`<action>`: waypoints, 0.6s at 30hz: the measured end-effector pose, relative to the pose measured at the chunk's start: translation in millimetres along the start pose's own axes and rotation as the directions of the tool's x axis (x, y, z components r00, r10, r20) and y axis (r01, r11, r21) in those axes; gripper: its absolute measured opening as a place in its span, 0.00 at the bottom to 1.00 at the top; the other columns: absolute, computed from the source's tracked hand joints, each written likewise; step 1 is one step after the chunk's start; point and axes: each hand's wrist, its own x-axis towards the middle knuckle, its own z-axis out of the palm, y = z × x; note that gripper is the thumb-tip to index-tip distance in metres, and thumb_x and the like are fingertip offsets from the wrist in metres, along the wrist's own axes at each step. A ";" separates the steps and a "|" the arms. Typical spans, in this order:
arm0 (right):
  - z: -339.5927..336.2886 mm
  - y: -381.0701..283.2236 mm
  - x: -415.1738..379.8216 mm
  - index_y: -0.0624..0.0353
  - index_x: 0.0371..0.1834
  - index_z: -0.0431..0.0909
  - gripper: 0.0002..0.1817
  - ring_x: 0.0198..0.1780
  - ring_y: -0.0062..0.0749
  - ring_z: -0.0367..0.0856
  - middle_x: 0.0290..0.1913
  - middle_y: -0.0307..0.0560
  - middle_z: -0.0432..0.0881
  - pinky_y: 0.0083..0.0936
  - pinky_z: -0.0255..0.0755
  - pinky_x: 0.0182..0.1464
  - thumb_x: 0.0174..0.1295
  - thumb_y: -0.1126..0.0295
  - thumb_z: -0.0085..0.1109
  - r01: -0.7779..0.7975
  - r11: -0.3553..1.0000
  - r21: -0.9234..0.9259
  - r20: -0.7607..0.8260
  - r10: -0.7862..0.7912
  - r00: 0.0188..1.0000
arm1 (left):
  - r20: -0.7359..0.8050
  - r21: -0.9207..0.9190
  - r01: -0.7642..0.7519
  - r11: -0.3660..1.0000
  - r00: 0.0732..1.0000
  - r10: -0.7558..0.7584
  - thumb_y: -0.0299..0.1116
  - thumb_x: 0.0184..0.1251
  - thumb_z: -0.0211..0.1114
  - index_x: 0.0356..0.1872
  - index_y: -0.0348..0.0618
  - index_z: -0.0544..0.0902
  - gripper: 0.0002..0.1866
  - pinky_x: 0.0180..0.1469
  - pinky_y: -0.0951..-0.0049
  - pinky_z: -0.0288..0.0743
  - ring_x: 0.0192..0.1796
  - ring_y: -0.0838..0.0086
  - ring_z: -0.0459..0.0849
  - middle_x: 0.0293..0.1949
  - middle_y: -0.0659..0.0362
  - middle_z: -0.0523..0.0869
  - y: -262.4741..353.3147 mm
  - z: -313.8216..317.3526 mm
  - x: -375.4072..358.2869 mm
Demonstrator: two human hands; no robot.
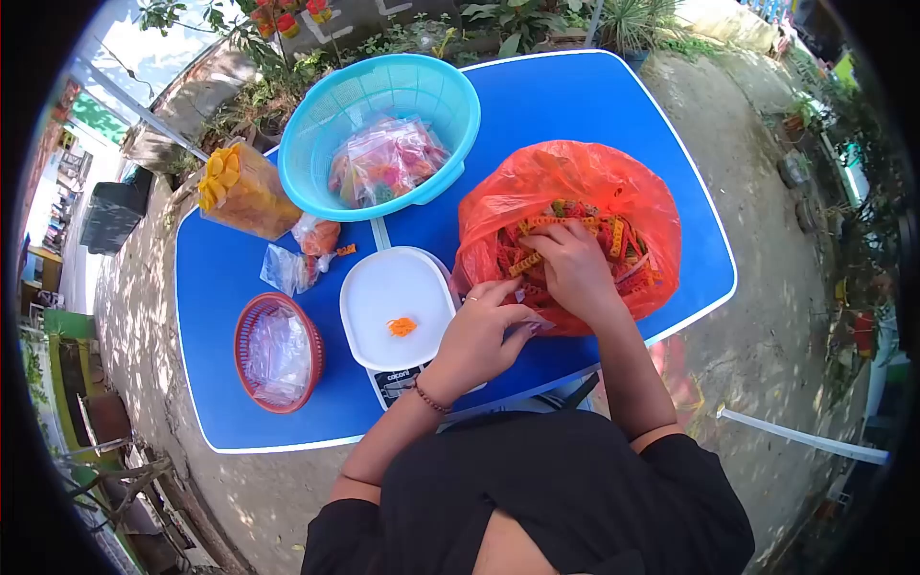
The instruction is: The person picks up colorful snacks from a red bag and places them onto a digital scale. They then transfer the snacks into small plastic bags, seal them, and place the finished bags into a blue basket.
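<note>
A red plastic bag (613, 172) lies wide open on the table, filled with red, yellow and green ridged snack pieces (632, 268). My right hand (575, 264) reaches into it, its fingers bent and closed among the pieces at the near left of the pile. Beside the bag's near left edge, my left hand (489, 331) pinches a small clear plastic bag (540, 323), which is partly hidden by the fingers. Left of that hand, a white tray (369, 292) rests on a kitchen scale (395, 381), with a little orange snack heap (402, 327) on it.
A turquoise basket (297, 144) with filled plastic packets (388, 163) stands at the back. At left are a bag of yellow chips (249, 196), small plastic bags (283, 268) and a red basket (251, 381) of clear bags (280, 355). All stand on a blue table (565, 91).
</note>
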 end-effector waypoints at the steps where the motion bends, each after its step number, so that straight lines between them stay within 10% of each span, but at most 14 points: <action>1: 2.4 -5.7 -0.9 0.52 0.52 0.88 0.19 0.59 0.51 0.76 0.57 0.47 0.82 0.43 0.73 0.61 0.56 0.77 0.62 0.024 1.000 0.010 -0.008 -0.024 1.000 | 0.002 -0.003 0.001 1.000 1.000 -0.001 0.32 0.66 0.69 0.46 0.52 0.92 0.09 0.71 0.52 0.67 0.68 0.47 0.75 0.66 0.45 0.81 -0.2 0.0 -0.4; 18: -39.3 2.3 -16.4 0.65 0.39 0.87 0.12 0.50 0.51 0.80 0.43 0.52 0.84 0.41 0.77 0.55 0.55 0.84 0.58 0.003 0.994 0.108 -0.041 0.002 0.999 | -0.030 0.037 -0.009 0.999 1.000 0.010 0.32 0.63 0.71 0.44 0.52 0.92 0.09 0.66 0.55 0.72 0.63 0.51 0.79 0.63 0.50 0.84 -0.9 -4.8 3.0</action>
